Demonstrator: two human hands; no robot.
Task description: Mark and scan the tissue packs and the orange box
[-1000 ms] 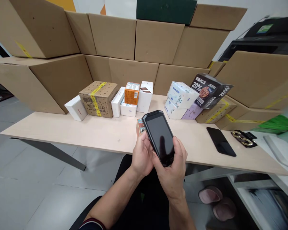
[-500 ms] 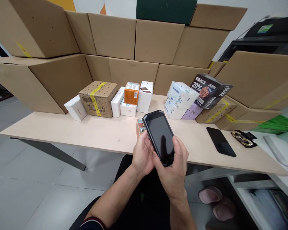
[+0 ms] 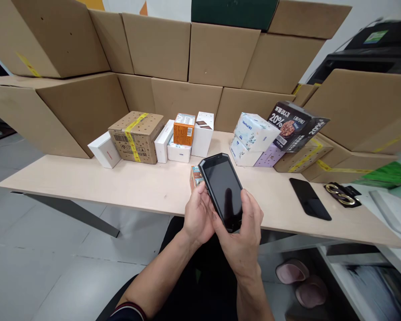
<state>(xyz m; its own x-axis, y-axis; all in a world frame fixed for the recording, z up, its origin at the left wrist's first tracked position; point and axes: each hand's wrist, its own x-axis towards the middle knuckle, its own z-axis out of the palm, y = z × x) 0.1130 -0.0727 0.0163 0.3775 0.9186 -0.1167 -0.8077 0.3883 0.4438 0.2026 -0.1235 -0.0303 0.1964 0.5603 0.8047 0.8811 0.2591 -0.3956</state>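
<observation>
A rugged black smartphone [image 3: 222,187] is held tilted over the front edge of the table, its dark screen facing me. My left hand [image 3: 199,216] cradles its left side, thumb along the edge. From the right, my right hand [image 3: 242,232] grips the lower end, with the fingers on the right edge and the thumb near the bottom left. Partly hidden behind the phone, a small colourful box [image 3: 195,175] lies on the table. Farther right lies a second black phone-like slab [image 3: 310,199], flat on the wood.
Along the back stand a taped carton [image 3: 137,137], several white boxes, an orange box [image 3: 183,129], tissue packs [image 3: 254,133] and a dark printed box [image 3: 292,127]. A gold chain-like item [image 3: 342,195] lies at right. Cardboard boxes wall the table [image 3: 137,189]. Pink slippers [image 3: 292,271] are below.
The view has shifted very slightly. Both hands keep the same hold on the smartphone, and nothing on the table has moved.
</observation>
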